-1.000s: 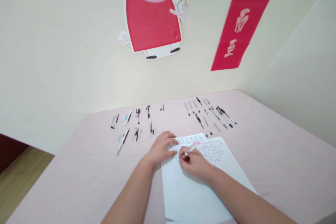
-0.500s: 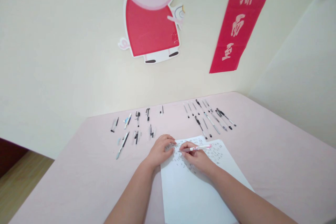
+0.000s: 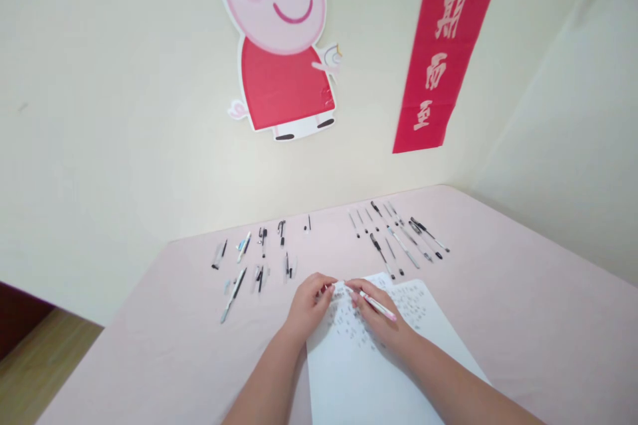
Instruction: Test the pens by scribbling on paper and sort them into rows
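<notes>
A white pen with a pink end lies in my right hand, its pink end pointing down to the right. The right fingers are closed round it over the paper, and the pen's front end is hidden by them. My left hand rests at the upper left edge of the white paper, thumb and forefinger drawn together. Whatever lies between those fingertips is too small to make out. Both hands' fingertips are close together. Small dark handwriting covers the upper part of the paper.
Several taken-apart pens with caps and barrels lie at the back left of the pink-covered table. Several pens and refills lie in rows at the back right. Behind stands a wall with a pig cutout and a red banner.
The pen has tipped over in my right hand, its pink end swinging down and its front end lifting off the writing. My left fingers have drawn together. The camera view has tilted up.
</notes>
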### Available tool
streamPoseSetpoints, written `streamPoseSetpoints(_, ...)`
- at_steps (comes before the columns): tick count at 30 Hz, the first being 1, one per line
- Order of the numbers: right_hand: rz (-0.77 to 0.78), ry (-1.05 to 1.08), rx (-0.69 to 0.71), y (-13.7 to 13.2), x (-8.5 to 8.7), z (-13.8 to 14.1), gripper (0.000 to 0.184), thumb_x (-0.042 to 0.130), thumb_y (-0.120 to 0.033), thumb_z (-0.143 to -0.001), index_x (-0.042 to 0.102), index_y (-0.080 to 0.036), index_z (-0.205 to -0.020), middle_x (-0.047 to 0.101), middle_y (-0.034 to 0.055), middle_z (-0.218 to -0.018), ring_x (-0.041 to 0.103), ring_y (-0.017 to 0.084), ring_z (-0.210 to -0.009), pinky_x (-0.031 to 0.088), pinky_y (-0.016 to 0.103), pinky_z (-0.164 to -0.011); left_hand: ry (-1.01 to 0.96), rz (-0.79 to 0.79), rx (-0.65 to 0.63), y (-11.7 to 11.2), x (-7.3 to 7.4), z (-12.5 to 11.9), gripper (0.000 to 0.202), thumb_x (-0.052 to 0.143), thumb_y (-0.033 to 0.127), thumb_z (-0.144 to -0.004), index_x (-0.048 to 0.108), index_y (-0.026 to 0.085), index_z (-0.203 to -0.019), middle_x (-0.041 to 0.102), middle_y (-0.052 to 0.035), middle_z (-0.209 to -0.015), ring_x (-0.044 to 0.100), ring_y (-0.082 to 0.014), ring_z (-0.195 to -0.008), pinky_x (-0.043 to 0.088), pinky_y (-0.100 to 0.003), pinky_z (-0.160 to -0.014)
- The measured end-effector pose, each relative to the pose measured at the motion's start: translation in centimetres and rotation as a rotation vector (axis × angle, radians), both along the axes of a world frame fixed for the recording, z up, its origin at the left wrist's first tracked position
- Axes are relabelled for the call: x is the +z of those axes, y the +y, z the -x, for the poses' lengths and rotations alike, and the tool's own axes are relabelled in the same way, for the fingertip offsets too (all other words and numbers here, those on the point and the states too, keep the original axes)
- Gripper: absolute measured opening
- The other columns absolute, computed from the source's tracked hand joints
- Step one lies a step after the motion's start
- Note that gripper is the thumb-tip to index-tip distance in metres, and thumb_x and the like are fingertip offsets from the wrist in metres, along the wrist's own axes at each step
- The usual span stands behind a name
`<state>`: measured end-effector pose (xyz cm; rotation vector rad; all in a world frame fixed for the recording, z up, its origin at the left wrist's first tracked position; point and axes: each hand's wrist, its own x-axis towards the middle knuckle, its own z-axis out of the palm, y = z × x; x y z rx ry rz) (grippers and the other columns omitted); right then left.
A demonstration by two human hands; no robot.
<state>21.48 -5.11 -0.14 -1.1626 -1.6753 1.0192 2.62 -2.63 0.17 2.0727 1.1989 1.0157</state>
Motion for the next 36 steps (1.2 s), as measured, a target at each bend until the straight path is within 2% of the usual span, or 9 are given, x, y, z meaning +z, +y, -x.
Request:
streamPoseSetpoints(3,0.017,0.021,-0.035,0.0,0.3,-0.1,0.027,0.046,-0.039,-0.087,0.061,-0.019,-0.096,0.06,0.0002,-0.071,0.055,0.014,-0.061,0.045,0.025,-0.058,0.06,0.025,-0.041,-0.3,0.2,-0.3,0.021,0.048,0.03,-0.087,0.065,0.021,-0.096,0.065,-0.0046,-0.086,0.057,-0.0148,-0.077,0.044,-0.026,-0.071)
streamPoseSetpoints(6,-0.031,0.068,-0.042,0.0,0.4,-0.1,0.027,0.051,-0.034,-0.083,0.058,-0.019,-0.105,0.062,0.0028,-0.085,0.057,0.015,-0.073,0.047,0.026,-0.066,0.098,0.032,-0.028,-0.3,0.3,-0.1,0.021,0.048,0.029,-0.086,0.065,0.021,-0.095,0.065,-0.0046,-0.085,0.057,-0.0155,-0.078,0.043,-0.027,-0.073)
streamPoseSetpoints(9,-0.037,0.14,-0.051,0.4,-0.4,0.1,0.044,0.052,-0.029,-0.08,0.049,-0.021,-0.123,0.06,0.006,-0.1,0.057,0.015,-0.078,0.048,0.028,-0.069,0.12,0.044,0.002,-0.2,0.2,0.2,0.021,0.047,0.028,-0.086,0.065,0.02,-0.093,0.065,-0.0049,-0.085,0.057,-0.0161,-0.079,0.044,-0.027,-0.073)
streamPoseSetpoints(13,0.007,0.202,-0.087,1.2,-1.5,0.5,0.048,0.048,-0.023,-0.077,0.049,-0.023,-0.125,0.057,0.0072,-0.107,0.057,0.015,-0.082,0.049,0.031,-0.074,0.115,0.06,0.03,0.1,0.0,0.5,0.022,0.046,0.029,-0.086,0.065,0.02,-0.09,0.065,-0.0049,-0.085,0.057,-0.0163,-0.078,0.044,-0.028,-0.072)
streamPoseSetpoints(19,0.216,0.271,0.029,4.5,0.2,0.3,0.052,0.042,-0.019,-0.069,0.054,-0.022,-0.119,0.053,0.0077,-0.113,0.062,0.015,-0.073,0.05,0.025,-0.053,0.086,0.084,0.062,0.6,-0.5,0.7,0.023,0.045,0.03,-0.086,0.066,0.02,-0.089,0.064,-0.0041,-0.081,0.056,-0.0157,-0.073,0.043,-0.028,-0.068)
streamPoseSetpoints(25,0.099,-0.292,-0.183,10.6,0.7,0.5,0.047,0.036,-0.011,-0.077,0.055,-0.015,-0.12,0.059,0.01,-0.11,0.061,0.012,-0.064,0.049,0.024,-0.054,0.087,0.114,0.077,0.9,-0.7,0.9,0.021,0.047,0.027,-0.084,0.066,0.019,-0.088,0.064,-0.0041,-0.081,0.056,-0.0158,-0.074,0.042,-0.028,-0.068)
streamPoseSetpoints(28,0.013,-0.414,-0.197,12.6,0.3,1.0,0.05,0.038,-0.005,-0.077,0.052,-0.012,-0.125,0.06,0.0129,-0.115,0.062,0.016,-0.086,0.048,0.028,-0.077,0.067,0.125,0.075,1.0,-0.7,1.0,0.022,0.047,0.027,-0.084,0.066,0.018,-0.087,0.064,-0.0037,-0.08,0.056,-0.0154,-0.073,0.042,-0.027,-0.067)
streamPoseSetpoints(31,-0.057,-0.542,-0.206,13.8,0.3,1.6,0.053,0.04,-0.003,-0.078,0.046,-0.009,-0.13,0.057,0.0158,-0.122,0.052,0.019,-0.111,0.036,0.029,-0.096,0.057,0.135,0.089,1.1,-0.6,1.1,0.022,0.046,0.027,-0.083,0.066,0.018,-0.087,0.064,-0.0037,-0.079,0.056,-0.0154,-0.073,0.042,-0.027,-0.068)
streamPoseSetpoints(36,-0.079,-0.763,-0.233,16.0,1.0,2.4,0.044,0.036,-0.003,-0.083,0.049,-0.007,-0.125,0.058,0.0196,-0.116,0.055,0.022,-0.108,0.038,0.03,-0.092,0.069,0.154,0.085,1.2,-0.4,1.1,0.022,0.047,0.026,-0.082,0.067,0.019,-0.086,0.064,-0.004,-0.08,0.056,-0.0158,-0.075,0.042,-0.028,-0.069)
